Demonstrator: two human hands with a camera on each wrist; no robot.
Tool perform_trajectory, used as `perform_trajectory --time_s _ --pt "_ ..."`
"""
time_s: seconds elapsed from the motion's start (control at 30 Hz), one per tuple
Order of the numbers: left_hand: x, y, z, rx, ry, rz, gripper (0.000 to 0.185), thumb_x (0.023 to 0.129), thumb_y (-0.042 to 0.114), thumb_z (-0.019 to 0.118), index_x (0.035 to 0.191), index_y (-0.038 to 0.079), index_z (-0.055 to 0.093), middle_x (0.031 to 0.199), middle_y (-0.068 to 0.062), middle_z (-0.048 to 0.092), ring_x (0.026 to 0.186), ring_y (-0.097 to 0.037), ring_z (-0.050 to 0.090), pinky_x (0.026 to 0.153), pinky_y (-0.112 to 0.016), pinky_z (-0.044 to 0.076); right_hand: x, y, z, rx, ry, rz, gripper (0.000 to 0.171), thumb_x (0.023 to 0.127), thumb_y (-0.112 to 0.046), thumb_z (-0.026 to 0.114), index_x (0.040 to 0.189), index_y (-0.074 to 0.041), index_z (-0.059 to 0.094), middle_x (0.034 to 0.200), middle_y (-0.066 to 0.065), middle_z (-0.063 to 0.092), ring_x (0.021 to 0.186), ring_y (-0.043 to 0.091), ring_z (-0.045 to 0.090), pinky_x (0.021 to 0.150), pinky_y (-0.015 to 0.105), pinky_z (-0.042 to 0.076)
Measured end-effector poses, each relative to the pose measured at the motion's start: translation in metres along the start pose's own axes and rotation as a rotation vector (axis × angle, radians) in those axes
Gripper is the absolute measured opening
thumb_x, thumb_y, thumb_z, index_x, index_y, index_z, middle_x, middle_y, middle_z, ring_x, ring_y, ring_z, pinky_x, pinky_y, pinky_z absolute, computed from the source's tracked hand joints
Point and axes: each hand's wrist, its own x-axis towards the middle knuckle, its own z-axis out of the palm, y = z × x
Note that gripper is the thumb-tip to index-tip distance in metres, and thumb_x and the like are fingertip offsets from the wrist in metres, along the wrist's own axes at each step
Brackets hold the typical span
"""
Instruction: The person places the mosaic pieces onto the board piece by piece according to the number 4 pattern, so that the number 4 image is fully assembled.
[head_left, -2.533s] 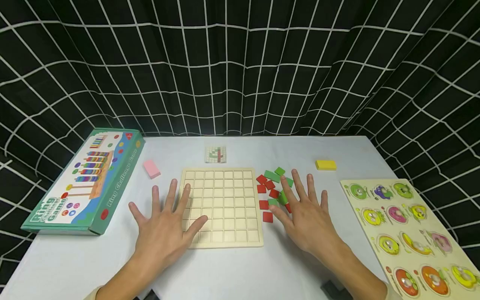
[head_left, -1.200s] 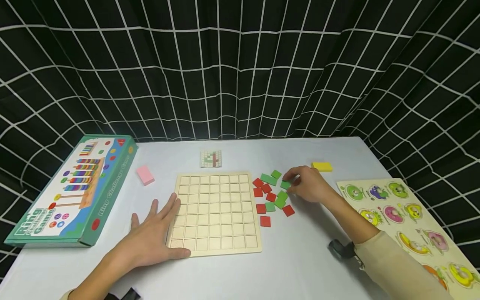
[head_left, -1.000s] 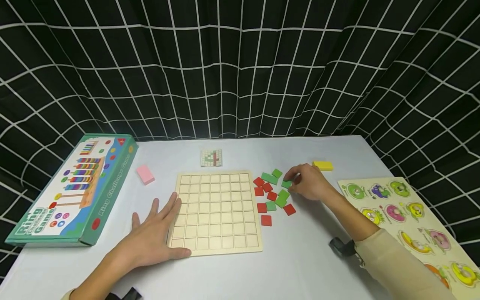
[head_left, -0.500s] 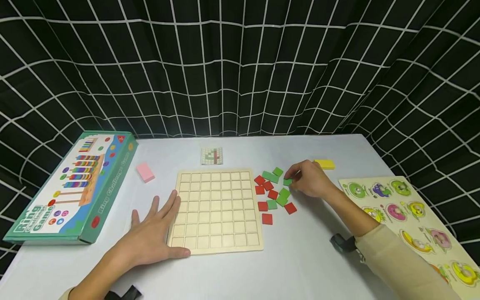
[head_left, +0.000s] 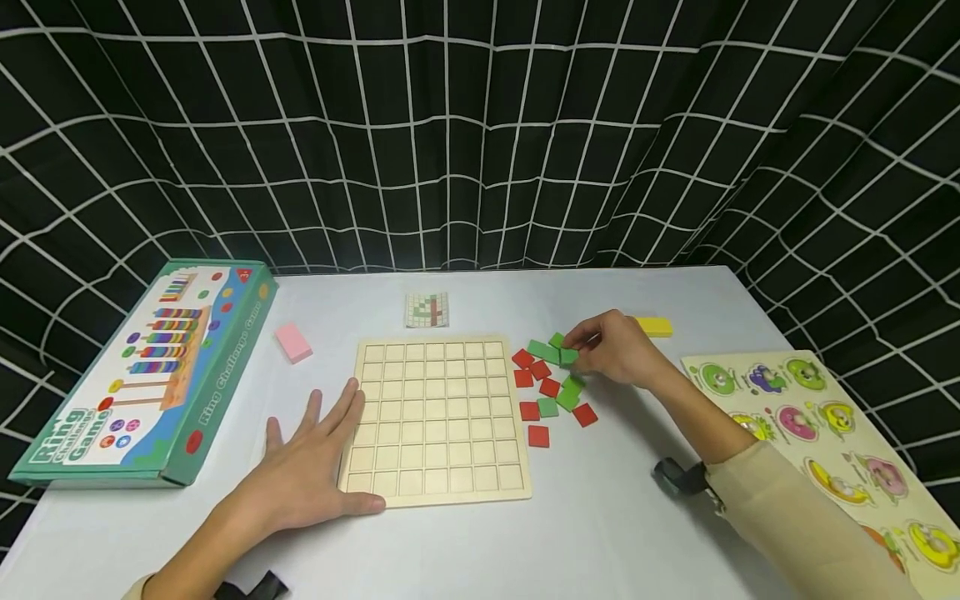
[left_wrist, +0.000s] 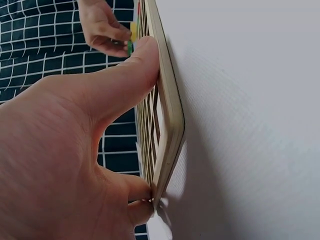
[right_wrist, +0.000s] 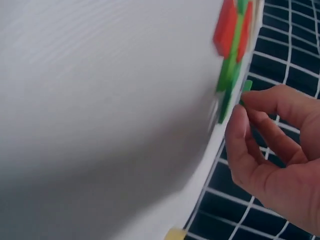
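Note:
A pale wooden grid board [head_left: 435, 417] lies in the middle of the white table. My left hand [head_left: 311, 467] rests flat beside its left edge, fingers straight, thumb along the board's near edge [left_wrist: 165, 125]. To the board's right lies a loose heap of red and green square tiles [head_left: 551, 387]. My right hand [head_left: 611, 350] pinches one green tile [head_left: 568, 356] between thumb and fingertips, just above the heap; the same tile [right_wrist: 246, 86] shows in the right wrist view.
A green ring-game box [head_left: 146, 367] lies at the left. A pink block [head_left: 292, 342] and a small pattern card [head_left: 427, 309] lie behind the board. A yellow block [head_left: 656, 327] sits beyond my right hand. A fruit puzzle board [head_left: 832, 442] lies at the right edge.
My right hand left its flat rest, reached into the tile heap and took a green tile, now lifted slightly to the left. My left hand slid off the board to its left edge.

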Motion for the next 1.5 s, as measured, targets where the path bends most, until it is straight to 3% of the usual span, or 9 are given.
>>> perform_trajectory --time_s 0.53,0.7,0.83,1.0,1.5 --pt "-0.001 0.003 0.0 0.012 0.009 0.007 0.136 0.067 0.078 0.08 0.167 0.009 0.02 0.177 -0.006 0.009 0.156 -0.057 0.01 0.1 -0.094 0.006 0.014 -0.051 0.021 0.089 -0.045 -0.021 0.022 0.086 -0.003 0.077 0.106 -0.011 0.081 0.091 0.006 0.073 0.087 0.023 0.064 0.075 0.031 0.055" --pt "-0.001 0.003 0.001 0.011 0.003 0.007 0.136 0.067 0.079 0.079 0.167 0.009 0.019 0.177 -0.006 0.009 0.156 -0.058 0.01 0.1 -0.094 0.006 0.023 -0.066 0.031 0.103 -0.055 -0.054 0.022 0.083 -0.001 0.078 0.101 -0.012 0.082 0.089 0.004 0.075 0.084 0.022 0.065 0.077 0.032 0.054" --pt "-0.002 0.003 0.002 0.008 -0.005 -0.001 0.137 0.066 0.08 0.079 0.167 0.009 0.018 0.177 -0.006 0.008 0.156 -0.057 0.009 0.1 -0.094 0.005 0.03 -0.077 0.04 0.127 -0.08 -0.074 0.023 0.081 0.001 0.077 0.1 -0.011 0.082 0.088 0.004 0.075 0.081 0.021 0.066 0.073 0.03 0.055" --pt "-0.003 0.003 0.001 0.019 -0.005 0.005 0.137 0.067 0.081 0.078 0.168 0.009 0.018 0.177 -0.006 0.007 0.156 -0.057 0.009 0.1 -0.094 0.006 0.037 -0.087 0.049 0.175 -0.101 -0.03 0.026 0.079 0.002 0.075 0.1 -0.011 0.083 0.088 0.006 0.075 0.078 0.021 0.065 0.06 0.027 0.053" --pt "-0.001 0.001 0.0 0.005 -0.006 -0.001 0.136 0.067 0.08 0.078 0.168 0.01 0.018 0.177 -0.005 0.007 0.157 -0.056 0.008 0.1 -0.094 0.004 0.055 -0.11 0.071 0.103 -0.102 -0.071 0.03 0.077 0.004 0.071 0.098 -0.013 0.084 0.09 0.001 0.077 0.089 0.019 0.065 0.073 0.029 0.054"
